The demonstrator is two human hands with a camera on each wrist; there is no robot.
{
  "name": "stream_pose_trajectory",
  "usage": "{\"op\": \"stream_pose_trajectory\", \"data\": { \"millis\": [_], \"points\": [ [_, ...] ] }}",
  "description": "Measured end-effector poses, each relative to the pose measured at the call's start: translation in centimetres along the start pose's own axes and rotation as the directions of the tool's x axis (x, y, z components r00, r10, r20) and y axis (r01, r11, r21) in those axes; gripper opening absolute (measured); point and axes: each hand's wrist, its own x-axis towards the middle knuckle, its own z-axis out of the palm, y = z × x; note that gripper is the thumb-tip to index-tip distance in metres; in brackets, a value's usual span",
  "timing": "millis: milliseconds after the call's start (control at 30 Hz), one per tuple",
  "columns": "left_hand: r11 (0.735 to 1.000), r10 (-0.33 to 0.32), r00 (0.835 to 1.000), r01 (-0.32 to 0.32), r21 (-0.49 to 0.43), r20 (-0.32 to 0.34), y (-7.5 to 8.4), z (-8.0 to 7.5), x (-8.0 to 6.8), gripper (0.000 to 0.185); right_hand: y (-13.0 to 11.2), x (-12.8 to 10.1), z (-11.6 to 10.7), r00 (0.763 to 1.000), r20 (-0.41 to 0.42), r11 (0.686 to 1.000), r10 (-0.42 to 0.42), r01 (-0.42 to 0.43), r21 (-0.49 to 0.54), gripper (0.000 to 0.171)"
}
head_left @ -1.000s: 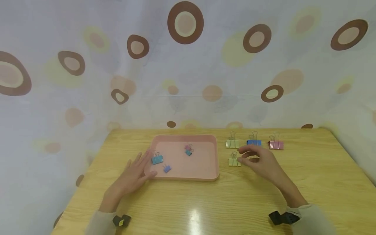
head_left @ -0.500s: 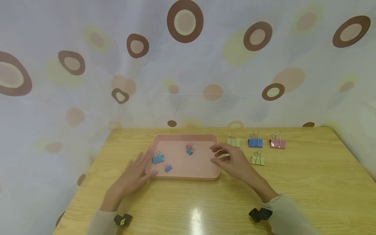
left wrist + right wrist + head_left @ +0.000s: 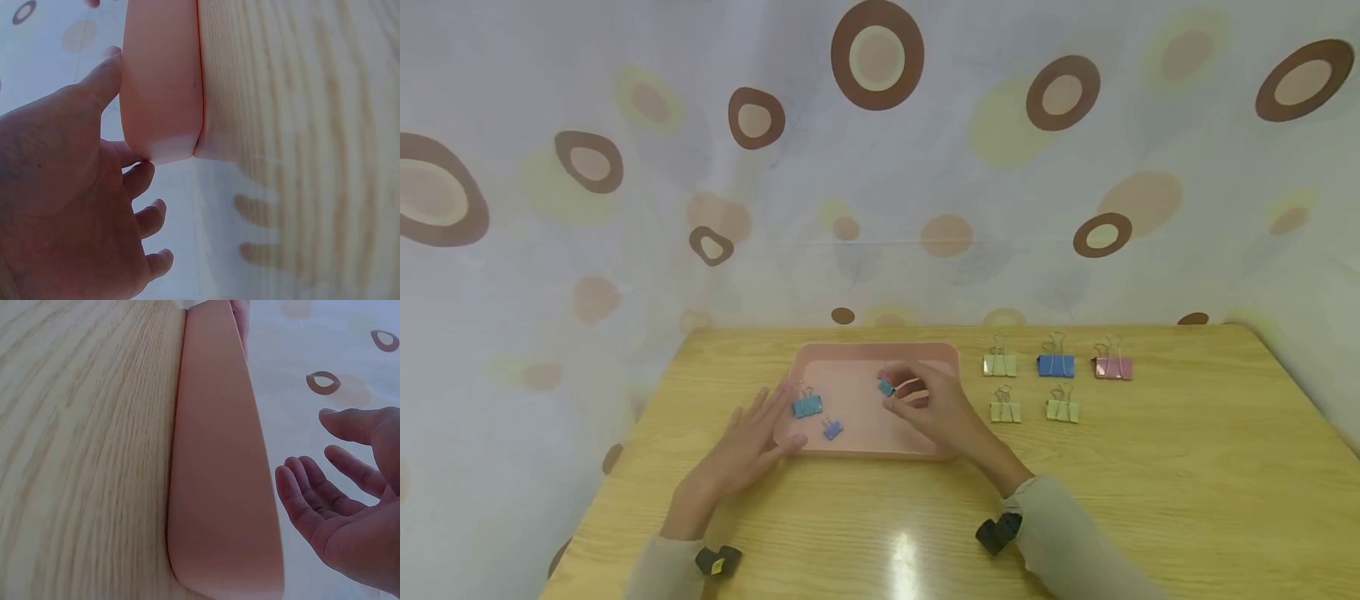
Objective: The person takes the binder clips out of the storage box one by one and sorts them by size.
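Note:
A pink tray (image 3: 865,417) lies on the wooden table (image 3: 1150,467). Inside it are a teal binder clip (image 3: 807,406), a small blue clip (image 3: 831,429) and a small teal clip (image 3: 886,387). My right hand (image 3: 917,398) hovers over the tray's right half with its fingertips beside the small teal clip. In the right wrist view the right hand (image 3: 337,500) shows loosely curved fingers holding nothing, next to the tray (image 3: 219,475). My left hand (image 3: 767,425) lies flat on the table, touching the tray's front left corner. The left wrist view shows the left hand (image 3: 75,206) with its thumb on the tray wall (image 3: 162,81).
Right of the tray, binder clips stand in two rows: a yellow-green clip (image 3: 1000,364), a blue clip (image 3: 1055,364) and a pink clip (image 3: 1111,367) behind, two green clips (image 3: 1005,410) (image 3: 1063,408) in front. A spotted curtain (image 3: 880,167) hangs behind the table.
My right hand has moved left, from the clips on the table to over the tray. The left hand has stayed at the tray's corner.

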Motion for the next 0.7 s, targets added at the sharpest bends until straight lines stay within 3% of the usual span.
{"op": "stream_pose_trajectory", "data": {
  "millis": [433,700],
  "points": [
    [0.999,-0.040,0.998,0.040,0.003,0.045,-0.2,0.2,0.3,0.081,-0.1,2.8,4.9,0.997,0.067,0.998,0.049,-0.047,-0.034,0.035],
    [1.000,-0.024,0.999,0.024,0.008,0.039,-0.2,0.1,0.3,0.081,0.4,4.6,7.1,0.992,0.101,0.994,0.071,-0.062,-0.087,0.032]
  ]
}}
